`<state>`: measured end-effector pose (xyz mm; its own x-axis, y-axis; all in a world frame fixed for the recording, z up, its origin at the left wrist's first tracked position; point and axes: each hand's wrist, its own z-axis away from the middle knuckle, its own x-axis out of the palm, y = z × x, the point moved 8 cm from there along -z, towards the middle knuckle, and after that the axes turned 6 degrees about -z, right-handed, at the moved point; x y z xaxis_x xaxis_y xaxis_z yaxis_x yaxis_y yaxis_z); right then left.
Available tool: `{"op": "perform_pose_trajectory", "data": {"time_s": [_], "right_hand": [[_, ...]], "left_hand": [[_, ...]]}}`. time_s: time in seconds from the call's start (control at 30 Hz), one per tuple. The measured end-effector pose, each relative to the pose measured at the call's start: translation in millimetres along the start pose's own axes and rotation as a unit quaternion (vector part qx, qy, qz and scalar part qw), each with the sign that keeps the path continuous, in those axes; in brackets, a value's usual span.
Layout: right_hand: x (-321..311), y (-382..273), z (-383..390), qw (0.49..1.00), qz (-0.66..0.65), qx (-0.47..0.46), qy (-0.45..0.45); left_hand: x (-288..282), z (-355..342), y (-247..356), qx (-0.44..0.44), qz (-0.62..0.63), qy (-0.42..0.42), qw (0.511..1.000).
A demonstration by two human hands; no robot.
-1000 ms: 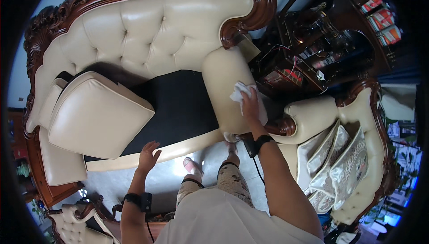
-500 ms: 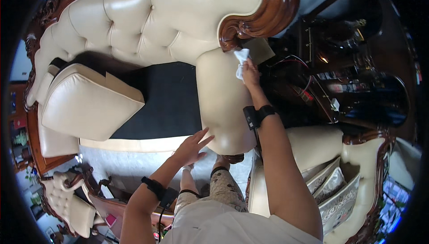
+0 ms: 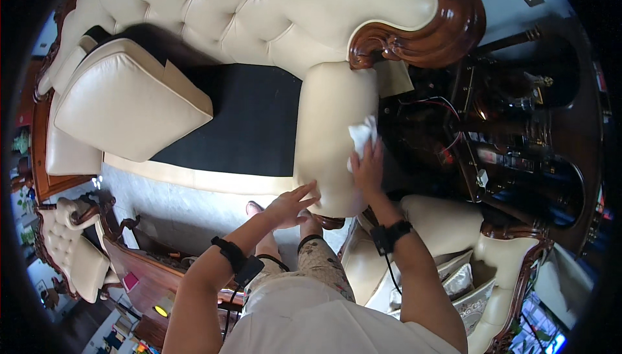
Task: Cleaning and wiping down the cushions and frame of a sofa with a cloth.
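Two bare hands work at the cream leather padded armrest [image 3: 334, 140] of a tufted, dark-carved-wood sofa: the right hand [image 3: 368, 167] presses a small crumpled white cloth [image 3: 361, 137] against the armrest's outer side, fingers together and flat on it, while the left hand [image 3: 291, 203] braces the armrest's rounded front end, fingers spread apart. That cloth looks light, soft and limp, so bunching it under the palm seems best, and the leather likely slick.

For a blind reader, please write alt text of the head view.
A person's right hand presses a white cloth against a cream leather sofa's armrest, while the left hand rests on the armrest's front end.
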<state>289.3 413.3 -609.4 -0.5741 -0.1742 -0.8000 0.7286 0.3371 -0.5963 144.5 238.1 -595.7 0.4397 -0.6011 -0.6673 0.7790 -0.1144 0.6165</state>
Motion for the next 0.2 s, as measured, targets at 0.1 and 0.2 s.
{"op": "perform_pose_trajectory", "data": {"time_s": [0.1, 0.2], "right_hand": [[-2.9, -51.6, -74.3, 0.994, 0.061, -0.083, -0.025], [27.5, -79.8, -126.5, 0.968, 0.138, -0.188, -0.093]], "left_hand": [[1.7, 1.0, 2.7, 0.02, 0.014, 0.031, 0.999], [2.0, 0.5, 6.0, 0.045, 0.034, 0.072, 0.996]]}}
